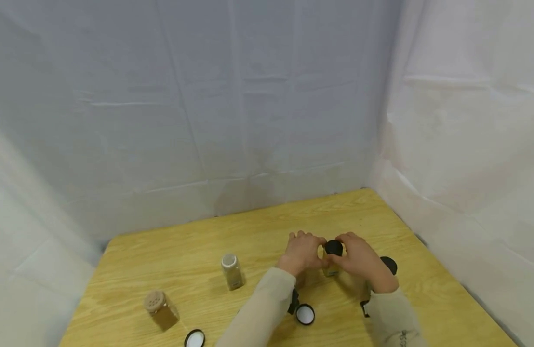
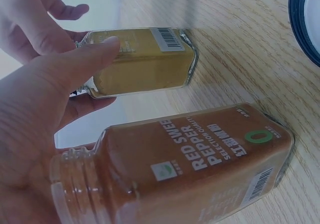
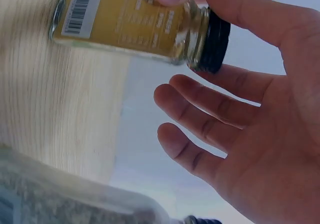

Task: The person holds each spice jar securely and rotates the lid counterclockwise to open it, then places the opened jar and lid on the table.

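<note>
A glass spice jar of yellow powder [image 2: 145, 64] stands upright on the table between the two hands. My left hand [image 1: 302, 251] grips the jar's upper body between thumb and fingers. My right hand [image 1: 359, 255] pinches the black lid [image 3: 216, 41] on the jar's neck with thumb and index finger; its other fingers are spread apart in the right wrist view. Close beside the left hand stands a lidless jar labelled red sweet pepper [image 2: 200, 164], mostly hidden by that hand in the head view.
Near the right forearm stands a black-lidded jar [image 1: 389, 265] with speckled contents. A white-topped jar [image 1: 233, 274] and a brown-powder jar with a shaker top [image 1: 163, 311] stand at left. Two black-rimmed lids, one at centre [image 1: 305, 314] and one farther left [image 1: 194, 339], lie white side up.
</note>
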